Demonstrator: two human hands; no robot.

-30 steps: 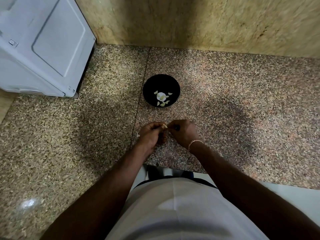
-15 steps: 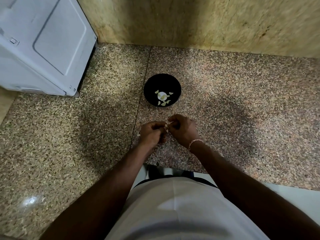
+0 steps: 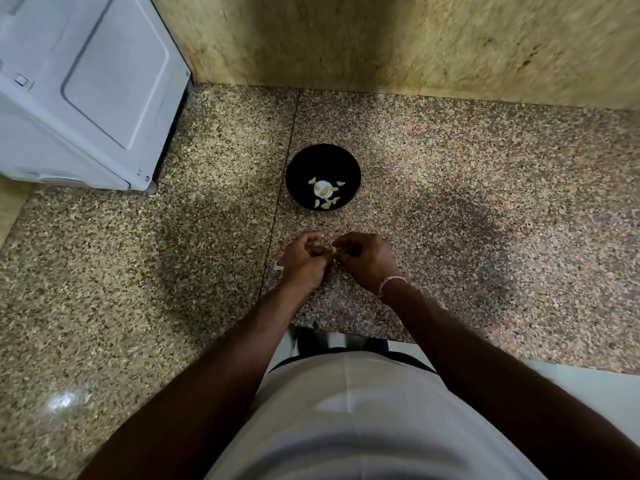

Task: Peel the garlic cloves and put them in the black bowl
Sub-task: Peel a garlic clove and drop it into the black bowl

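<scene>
The black bowl (image 3: 298,168) stands on the speckled granite counter, holding several pale peeled garlic cloves (image 3: 325,194). Just in front of it my left hand (image 3: 304,261) and my right hand (image 3: 367,263) meet with fingers curled. Between their fingertips they pinch a small garlic clove (image 3: 334,250), mostly hidden by the fingers. A scrap of pale garlic skin (image 3: 278,266) shows at the left edge of my left hand.
A white appliance (image 3: 79,88) stands at the back left of the counter (image 3: 485,220). A tan stone wall (image 3: 415,39) closes off the back. The counter's front edge runs just below my wrists.
Both hands stay together on the clove in front of the bowl. The fingers have shifted slightly as they work at it. The bowl has not moved.
</scene>
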